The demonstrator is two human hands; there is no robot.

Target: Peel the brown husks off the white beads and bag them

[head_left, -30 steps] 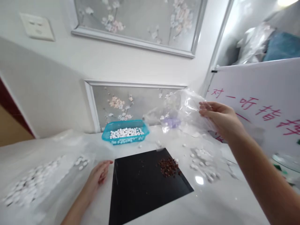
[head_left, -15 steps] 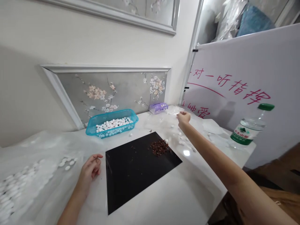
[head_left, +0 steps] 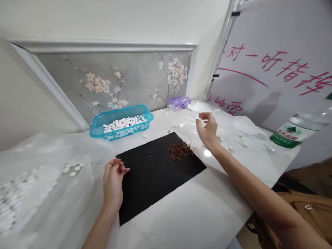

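A black rectangular sheet (head_left: 153,183) lies on the white table with a heap of reddish-brown dried bits (head_left: 178,151) near its right corner. My left hand (head_left: 113,185) is over the sheet's left edge, its fingers loosely bent and somewhat apart, with nothing visible in them. Beyond the right side of the sheet, my right hand (head_left: 208,133) has thumb and fingers spread and appears to hold nothing. Crumpled clear plastic (head_left: 185,121) lies just behind that hand. A translucent blue basket (head_left: 97,126) at the back contains many white round pieces (head_left: 124,123).
At the left, a large clear plastic bag (head_left: 85,193) spreads out with white pieces (head_left: 18,197) in it. A purple packet (head_left: 179,102) sits by the wall. The water bottle (head_left: 293,133) leans at the right edge, above a brown bag (head_left: 311,211).
My right hand has drawn back from the clear plastic at the rear and its fingers have opened. My left hand has shifted right onto the sheet's edge. The view has tilted down.
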